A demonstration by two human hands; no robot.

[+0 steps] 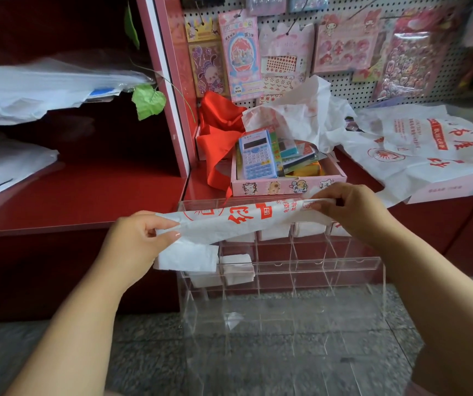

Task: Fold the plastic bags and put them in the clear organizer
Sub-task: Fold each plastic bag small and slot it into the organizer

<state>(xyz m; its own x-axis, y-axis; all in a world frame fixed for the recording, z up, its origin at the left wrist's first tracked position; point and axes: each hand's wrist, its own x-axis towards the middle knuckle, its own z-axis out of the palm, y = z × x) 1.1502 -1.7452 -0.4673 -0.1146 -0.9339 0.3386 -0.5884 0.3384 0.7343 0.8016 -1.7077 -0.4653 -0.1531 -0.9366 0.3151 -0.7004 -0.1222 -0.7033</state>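
I hold a white plastic bag (246, 221) with red print stretched into a long band between my two hands, in the air just above the top of the clear organizer (286, 270). My left hand (138, 238) pinches the band's left end between thumb and fingers; the loose white tail of the bag hangs down from that hand in front of the organizer's left compartments. My right hand (349, 210) grips the right end from above, fingers curled over the folded edge, near the organizer's upper right part. The band slopes slightly, higher at my right hand than at my left.

The organizer stands on the speckled floor (58, 352), against the front edge of the red counter (81, 195). Several of its upper compartments each hold a small folded white bag (238, 268); the lower compartments are hard to read through the clear walls.

Behind the band, near the counter's front edge, sits a pink cardboard tray (286, 185) holding a blue calculator (258, 155) and other small stationery. A red cloth (218, 135) is bunched just left of the tray. More unfolded white bags with red print (418, 150) lie spread over the right part of the counter. Sticker sheets hang on the pegboard (344, 81) behind.
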